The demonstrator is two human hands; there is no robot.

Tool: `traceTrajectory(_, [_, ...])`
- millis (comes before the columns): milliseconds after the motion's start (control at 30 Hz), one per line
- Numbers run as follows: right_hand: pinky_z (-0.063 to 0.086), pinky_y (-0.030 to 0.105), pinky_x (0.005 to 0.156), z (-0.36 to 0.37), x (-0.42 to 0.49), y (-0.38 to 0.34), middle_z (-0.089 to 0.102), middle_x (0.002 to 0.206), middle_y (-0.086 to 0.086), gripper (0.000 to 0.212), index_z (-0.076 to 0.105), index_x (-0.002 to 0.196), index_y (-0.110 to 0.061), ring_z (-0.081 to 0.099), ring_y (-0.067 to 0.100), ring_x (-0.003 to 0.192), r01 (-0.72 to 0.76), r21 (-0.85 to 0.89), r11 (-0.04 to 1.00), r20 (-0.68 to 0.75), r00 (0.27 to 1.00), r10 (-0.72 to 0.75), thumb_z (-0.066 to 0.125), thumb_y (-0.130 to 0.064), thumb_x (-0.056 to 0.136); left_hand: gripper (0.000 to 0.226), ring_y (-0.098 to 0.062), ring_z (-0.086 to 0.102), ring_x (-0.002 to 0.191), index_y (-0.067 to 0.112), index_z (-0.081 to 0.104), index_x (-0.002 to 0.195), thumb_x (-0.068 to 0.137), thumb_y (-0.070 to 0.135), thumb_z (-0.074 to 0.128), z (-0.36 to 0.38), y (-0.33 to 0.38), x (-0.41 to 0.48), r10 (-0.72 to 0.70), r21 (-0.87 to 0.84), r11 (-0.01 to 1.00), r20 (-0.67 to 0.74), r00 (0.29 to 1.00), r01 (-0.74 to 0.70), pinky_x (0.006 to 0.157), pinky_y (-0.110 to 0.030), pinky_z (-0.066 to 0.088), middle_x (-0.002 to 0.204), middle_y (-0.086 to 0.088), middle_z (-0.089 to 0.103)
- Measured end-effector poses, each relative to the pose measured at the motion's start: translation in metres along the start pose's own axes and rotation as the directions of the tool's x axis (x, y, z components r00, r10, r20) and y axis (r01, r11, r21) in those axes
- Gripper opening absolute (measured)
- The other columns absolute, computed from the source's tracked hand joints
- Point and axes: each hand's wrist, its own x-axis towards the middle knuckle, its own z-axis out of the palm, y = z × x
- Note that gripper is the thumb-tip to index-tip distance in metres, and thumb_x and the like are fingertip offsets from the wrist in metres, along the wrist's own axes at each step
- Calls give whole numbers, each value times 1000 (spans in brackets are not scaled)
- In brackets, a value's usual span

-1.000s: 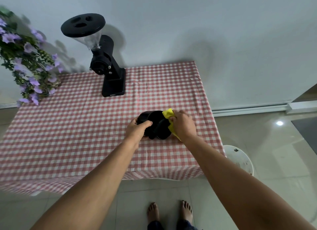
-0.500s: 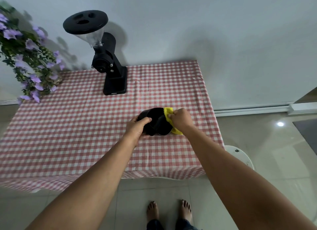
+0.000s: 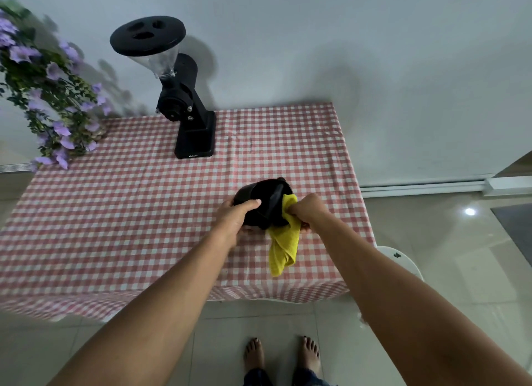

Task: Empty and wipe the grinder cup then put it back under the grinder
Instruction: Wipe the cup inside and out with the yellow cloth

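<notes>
The black grinder cup (image 3: 266, 203) is held on its side above the right part of the table, its mouth turned to the right. My left hand (image 3: 236, 218) grips the cup around its body. My right hand (image 3: 308, 210) is closed on a yellow cloth (image 3: 283, 247) at the cup's mouth; the cloth's free end hangs down over the tablecloth. The black grinder (image 3: 184, 109) with a clear hopper and black lid stands at the back of the table, with nothing under its spout.
The table wears a red-and-white checked cloth (image 3: 129, 213). Purple flowers (image 3: 43, 92) hang at the far left. A white round stool (image 3: 403, 262) stands right of the table on a glossy tiled floor. My bare feet (image 3: 282, 354) are below the table edge.
The yellow cloth, bunched at the cup's mouth before, now hangs down long from my right hand. The cup has tilted a little; both hands stay on the same spot.
</notes>
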Motion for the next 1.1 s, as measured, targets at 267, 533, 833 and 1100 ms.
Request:
traceTrajectory(267, [38, 30, 49, -1, -9, -3, 58, 70, -2, 27, 56, 70, -19, 58, 21, 66, 382, -553, 740, -78, 861, -503, 43, -21, 94, 70, -15, 48, 116, 28, 54, 134, 75, 56, 80, -5, 25, -2, 15, 341, 935, 227, 974, -94, 99, -35, 44, 122, 11, 54])
traceTrajectory(533, [47, 33, 72, -2, -13, -10, 63, 102, -6, 26, 63, 110, -29, 58, 19, 92, 512, -668, 540, 21, 738, -674, 39, -30, 100, 91, -14, 61, 101, 30, 54, 143, 63, 59, 86, 1, 28, -6, 18, 329, 941, 176, 984, -76, 76, -36, 59, 134, 1, 61])
traceTrajectory(833, [35, 25, 45, 0, -10, -3, 58, 67, 1, 26, 63, 73, -10, 55, 17, 60, 304, -459, 834, -87, 920, -383, 53, -21, 94, 33, -25, 69, 94, 32, 72, 99, 76, 54, 78, -3, 13, -17, 23, 229, 973, 71, 997, -39, 74, -57, 62, 101, 3, 70])
traceTrajectory(1100, [43, 24, 61, -19, -17, 8, 67, 89, -1, 18, 66, 106, -15, 62, 16, 80, 422, -56, 905, -326, 848, -417, 66, -24, 90, 58, -33, 65, 101, 25, 62, 120, 78, 64, 72, -6, 8, -28, -121, 6, 993, 69, 990, 121, 78, -60, 61, 105, -3, 63])
